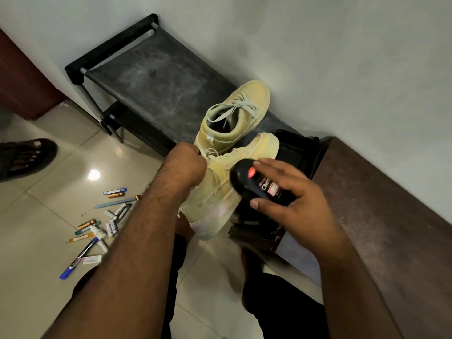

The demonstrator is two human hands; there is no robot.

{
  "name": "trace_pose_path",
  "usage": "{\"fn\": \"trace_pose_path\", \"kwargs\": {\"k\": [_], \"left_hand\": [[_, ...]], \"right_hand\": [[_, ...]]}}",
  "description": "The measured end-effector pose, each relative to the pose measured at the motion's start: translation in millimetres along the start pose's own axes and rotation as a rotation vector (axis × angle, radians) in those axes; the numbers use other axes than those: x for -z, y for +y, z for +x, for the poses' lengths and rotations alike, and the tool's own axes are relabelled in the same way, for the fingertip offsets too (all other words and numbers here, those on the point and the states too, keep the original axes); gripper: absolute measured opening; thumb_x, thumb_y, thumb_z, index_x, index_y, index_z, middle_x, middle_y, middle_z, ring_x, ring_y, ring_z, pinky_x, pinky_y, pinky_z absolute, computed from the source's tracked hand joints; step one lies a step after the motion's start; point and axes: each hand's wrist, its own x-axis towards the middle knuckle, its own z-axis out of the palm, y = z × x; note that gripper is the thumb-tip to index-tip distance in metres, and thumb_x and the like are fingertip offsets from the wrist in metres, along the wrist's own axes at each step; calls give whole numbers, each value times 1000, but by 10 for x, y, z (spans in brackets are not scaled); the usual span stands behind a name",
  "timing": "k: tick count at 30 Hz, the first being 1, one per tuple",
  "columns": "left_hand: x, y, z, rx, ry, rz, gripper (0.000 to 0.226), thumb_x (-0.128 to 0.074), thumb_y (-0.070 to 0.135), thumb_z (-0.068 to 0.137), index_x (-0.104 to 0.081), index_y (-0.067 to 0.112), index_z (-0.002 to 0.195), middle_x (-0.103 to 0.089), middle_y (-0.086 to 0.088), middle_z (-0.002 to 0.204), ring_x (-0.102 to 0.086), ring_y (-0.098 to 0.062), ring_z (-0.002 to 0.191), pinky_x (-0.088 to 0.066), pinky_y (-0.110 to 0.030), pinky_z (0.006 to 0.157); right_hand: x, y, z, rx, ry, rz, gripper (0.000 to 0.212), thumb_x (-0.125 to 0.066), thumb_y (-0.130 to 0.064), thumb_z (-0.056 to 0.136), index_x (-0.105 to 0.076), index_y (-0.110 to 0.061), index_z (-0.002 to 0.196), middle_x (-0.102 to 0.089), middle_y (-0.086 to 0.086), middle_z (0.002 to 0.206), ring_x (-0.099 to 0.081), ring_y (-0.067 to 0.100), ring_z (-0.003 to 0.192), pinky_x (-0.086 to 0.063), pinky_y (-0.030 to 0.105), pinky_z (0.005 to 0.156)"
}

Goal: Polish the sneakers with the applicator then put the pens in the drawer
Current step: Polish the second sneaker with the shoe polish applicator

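Observation:
My left hand (186, 165) grips a pale yellow sneaker (221, 192) at its collar and holds it up, tilted, toe pointing away. My right hand (291, 192) holds a black polish applicator (252, 182) with a red mark, its head pressed against the sneaker's side. The second yellow sneaker (241, 111) stands on the black shoe rack (151, 77) just behind. Several pens and markers (97, 223), among them a blue marker (78, 259), lie scattered on the tiled floor at the left. No drawer can be seen.
A dark brown wooden bench or cabinet top (391, 228) runs along the wall at the right. A black container (296, 150) sits behind the held sneaker. Another person's sandalled foot (24, 157) is at the far left. My knees are below.

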Motion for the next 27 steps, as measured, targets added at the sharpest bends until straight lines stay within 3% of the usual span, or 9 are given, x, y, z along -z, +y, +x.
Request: {"fn": "trace_pose_path", "kwargs": {"k": [1, 3, 7, 9, 13, 15, 18, 21, 27], "left_hand": [[-3, 6, -2, 1, 4, 1, 20, -52, 8, 94, -71, 12, 100, -69, -10, 93, -66, -28, 82, -59, -41, 75], [-11, 18, -6, -7, 26, 8, 22, -51, 8, 94, -71, 12, 102, -68, -10, 97, -64, -27, 83, -56, -38, 75], [-18, 27, -26, -55, 65, 67, 27, -46, 2, 90, -69, 7, 102, -68, -14, 101, -62, -30, 91, -54, -38, 79], [-5, 35, -45, -81, 74, 122, 29, -44, 0, 89, -69, 7, 101, -67, -15, 100, -61, -32, 91, -51, -37, 79], [80, 50, -76, -112, 70, 133, 30, -43, 2, 93, -71, 11, 101, -67, -12, 97, -58, -25, 78, -46, -33, 69], [121, 70, -98, -119, 64, 141, 32, -43, 3, 95, -71, 13, 105, -66, -8, 98, -56, -21, 77, -44, -32, 71], [189, 93, -124, -149, 62, 158, 34, -43, 1, 95, -71, 14, 110, -66, -7, 99, -56, -24, 86, -46, -34, 78], [247, 108, -137, -179, 68, 131, 33, -44, -1, 93, -72, 15, 100, -68, -8, 94, -59, -22, 78, -47, -33, 74], [281, 108, -145, -189, 125, 259, 29, -43, -3, 93, -67, 14, 95, -60, -4, 86, -47, -12, 65, -41, -31, 67]], "right_hand": [[30, 39, 27, -12, 61, -44, 66, -82, -18, 69, -57, -43, 125, -53, -19, 132, -46, 4, 128, -40, 35, 109], [-2, 58, 32, -1, 30, -120, 68, -80, -25, 66, -56, -43, 127, -51, -19, 129, -46, 8, 126, -42, 43, 106], [-279, -54, -53, 171, -261, -225, 63, -76, -36, 67, -59, -36, 128, -51, -14, 129, -47, 9, 119, -40, 28, 102], [-230, -29, -13, 189, -193, -258, 62, -75, -36, 68, -59, -37, 127, -51, -15, 129, -47, 10, 118, -39, 28, 102], [85, 137, 89, 15, 100, -112, 64, -84, -20, 68, -61, -33, 126, -53, -15, 127, -48, 6, 123, -45, 40, 103], [108, 158, 99, -9, 167, -129, 63, -81, -24, 68, -60, -33, 127, -53, -15, 128, -47, 8, 124, -45, 42, 102], [9, 105, 72, 44, 112, -138, 63, -78, -31, 67, -59, -37, 127, -52, -17, 130, -48, 15, 126, -44, 48, 102], [-35, 64, 30, 99, 24, -124, 64, -76, -37, 68, -56, -42, 129, -50, -20, 132, -47, 16, 127, -44, 48, 102], [72, 139, 60, -15, 225, -150, 62, -75, -31, 68, -59, -35, 128, -53, -12, 129, -47, 13, 125, -45, 44, 102]]}}
